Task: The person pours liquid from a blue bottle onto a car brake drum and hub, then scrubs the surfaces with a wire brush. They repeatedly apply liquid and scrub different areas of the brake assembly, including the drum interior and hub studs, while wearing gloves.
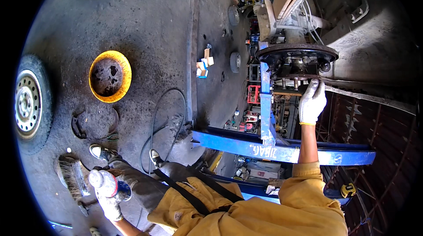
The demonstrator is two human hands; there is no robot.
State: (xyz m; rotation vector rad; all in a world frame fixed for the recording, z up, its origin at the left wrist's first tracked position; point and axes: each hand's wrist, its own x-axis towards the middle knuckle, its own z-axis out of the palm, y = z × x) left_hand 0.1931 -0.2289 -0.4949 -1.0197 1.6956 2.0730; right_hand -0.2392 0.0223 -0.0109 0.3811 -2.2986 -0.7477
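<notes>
In my left hand (109, 207), gloved in white at the lower left, is a bottle (123, 191) with a white upper part, a red band and a dark blue label. My fingers are wrapped round it. My right hand (312, 105), also in a white glove, reaches up to the wheel hub (299, 75). Its fingers are bent together at the hub flange's edge, beside the wheel studs; the fingertips are partly hidden. A dark round brake backing plate (297, 52) sits behind the hub, on the axle of a raised vehicle.
Blue lift beams (282, 149) cross below the hub. On the stained floor are a yellow-rimmed pan (128, 77), a wheel with tire (44, 104), curved brake shoes (78, 126), a broom head (68, 176) and a black hose (153, 134). Opened boxes (204, 65) lie farther off.
</notes>
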